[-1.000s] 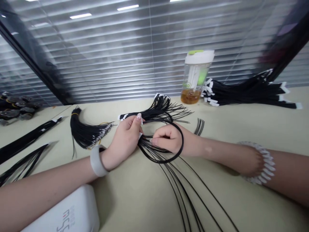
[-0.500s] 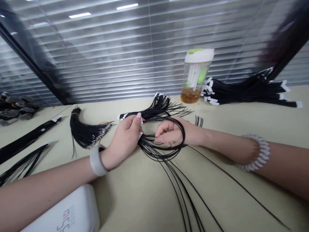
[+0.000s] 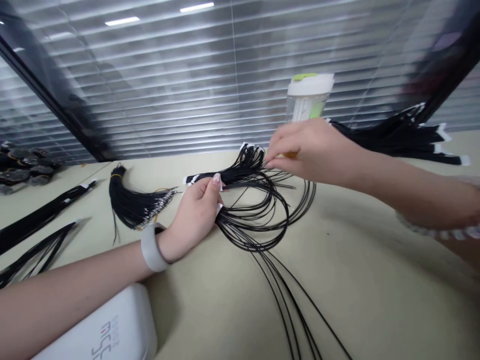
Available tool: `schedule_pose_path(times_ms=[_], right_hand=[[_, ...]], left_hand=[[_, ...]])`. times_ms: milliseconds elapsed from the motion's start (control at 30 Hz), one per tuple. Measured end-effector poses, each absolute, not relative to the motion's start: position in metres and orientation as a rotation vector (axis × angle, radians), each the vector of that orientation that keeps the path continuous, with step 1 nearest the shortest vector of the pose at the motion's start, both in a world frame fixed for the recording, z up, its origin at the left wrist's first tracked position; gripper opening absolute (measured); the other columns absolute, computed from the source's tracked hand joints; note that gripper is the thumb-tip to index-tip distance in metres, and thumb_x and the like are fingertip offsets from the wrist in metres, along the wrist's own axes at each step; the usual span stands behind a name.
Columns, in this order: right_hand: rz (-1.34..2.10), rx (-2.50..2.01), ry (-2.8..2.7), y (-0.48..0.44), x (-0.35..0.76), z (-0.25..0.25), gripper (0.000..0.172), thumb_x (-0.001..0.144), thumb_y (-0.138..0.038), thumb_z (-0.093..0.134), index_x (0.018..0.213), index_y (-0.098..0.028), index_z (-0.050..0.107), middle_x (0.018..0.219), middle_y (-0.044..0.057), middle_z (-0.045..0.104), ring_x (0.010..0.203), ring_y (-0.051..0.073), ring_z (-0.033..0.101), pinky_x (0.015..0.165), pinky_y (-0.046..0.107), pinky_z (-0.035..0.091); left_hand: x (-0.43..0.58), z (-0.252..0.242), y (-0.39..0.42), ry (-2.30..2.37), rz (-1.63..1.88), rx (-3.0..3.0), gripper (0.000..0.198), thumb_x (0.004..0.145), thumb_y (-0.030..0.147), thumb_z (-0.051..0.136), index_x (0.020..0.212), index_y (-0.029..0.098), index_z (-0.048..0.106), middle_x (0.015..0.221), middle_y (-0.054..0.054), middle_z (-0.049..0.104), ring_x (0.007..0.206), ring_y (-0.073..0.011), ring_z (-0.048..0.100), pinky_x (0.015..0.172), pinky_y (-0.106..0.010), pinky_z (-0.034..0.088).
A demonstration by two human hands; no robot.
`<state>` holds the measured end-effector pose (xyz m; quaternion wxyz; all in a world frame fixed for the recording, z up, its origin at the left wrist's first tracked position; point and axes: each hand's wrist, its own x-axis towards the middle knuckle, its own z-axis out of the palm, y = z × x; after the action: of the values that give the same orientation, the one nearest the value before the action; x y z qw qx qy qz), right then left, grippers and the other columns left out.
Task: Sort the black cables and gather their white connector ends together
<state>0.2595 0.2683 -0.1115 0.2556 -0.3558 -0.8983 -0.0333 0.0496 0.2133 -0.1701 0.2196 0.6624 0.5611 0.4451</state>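
Observation:
My left hand (image 3: pixel 197 212) rests on the beige table (image 3: pixel 375 280) with its fingers closed on a bunch of thin black cords (image 3: pixel 258 215). Those cords curl into loose loops right of the hand and trail toward the near edge. My right hand (image 3: pixel 307 147) is lifted above the far end of the loops, its fingertips pinched together at a fanned bundle of black cords with white tags (image 3: pixel 243 167). Motion blurs that hand, and whether a cord sits in the pinch is unclear.
A tied tassel of black cords (image 3: pixel 129 202) lies at the left. More black cord strips (image 3: pixel 33 220) sit at the far left, and a big tagged pile (image 3: pixel 397 140) at the back right. A lidded clear bottle (image 3: pixel 307 95) stands behind my right hand. A white case (image 3: pixel 108 330) lies near my left forearm.
My right hand has let go of the loop, risen and moved back and right to the fanned bundle. The loops have sprung wider on the table. My left hand has stayed put.

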Motion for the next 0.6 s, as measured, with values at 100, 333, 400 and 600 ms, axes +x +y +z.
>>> schedule_pose_path(times_ms=[100, 333, 400, 600], right_hand=[[-0.435, -1.002, -2.257, 0.261, 0.257, -0.108, 0.016, 0.078, -0.026, 0.061, 0.065, -0.019, 0.067, 0.073, 0.005, 0.055, 0.085, 0.021, 0.052, 0.066, 0.033, 0.035], [-0.308, -1.044, -2.150, 0.254, 0.253, -0.114, 0.024, 0.080, -0.026, 0.059, 0.057, -0.018, 0.058, 0.053, 0.003, 0.047, 0.088, 0.025, 0.051, 0.073, 0.038, 0.039], [-0.125, -1.040, -2.075, 0.254, 0.251, -0.112, 0.012, 0.077, -0.022, 0.061, 0.066, -0.018, 0.061, 0.058, 0.001, 0.052, 0.079, 0.021, 0.054, 0.073, 0.037, 0.041], [0.795, -0.685, -1.496, 0.251, 0.236, -0.114, 0.008, 0.086, -0.019, 0.051, 0.082, -0.015, 0.056, 0.078, 0.001, 0.054, 0.067, 0.007, 0.056, 0.070, 0.025, 0.048]], left_hand=[[0.049, -0.171, 0.214, 1.573, 1.238, 1.822, 0.039, 0.090, 0.039, 0.037, 0.057, 0.018, 0.045, 0.051, 0.002, 0.045, 0.050, -0.0120, 0.043, 0.049, -0.024, 0.034], [0.048, -0.172, 0.213, 1.584, 1.245, 1.731, 0.038, 0.089, 0.042, 0.037, 0.062, 0.018, 0.047, 0.051, 0.002, 0.046, 0.047, -0.0116, 0.041, 0.048, -0.024, 0.033], [0.049, -0.171, 0.213, 1.584, 1.248, 1.736, 0.037, 0.090, 0.041, 0.036, 0.063, 0.018, 0.048, 0.052, 0.002, 0.046, 0.046, -0.0113, 0.040, 0.047, -0.024, 0.033], [0.049, -0.171, 0.212, 1.563, 1.251, 1.824, 0.037, 0.090, 0.039, 0.035, 0.062, 0.018, 0.048, 0.052, 0.002, 0.047, 0.046, -0.0109, 0.039, 0.047, -0.024, 0.032]])
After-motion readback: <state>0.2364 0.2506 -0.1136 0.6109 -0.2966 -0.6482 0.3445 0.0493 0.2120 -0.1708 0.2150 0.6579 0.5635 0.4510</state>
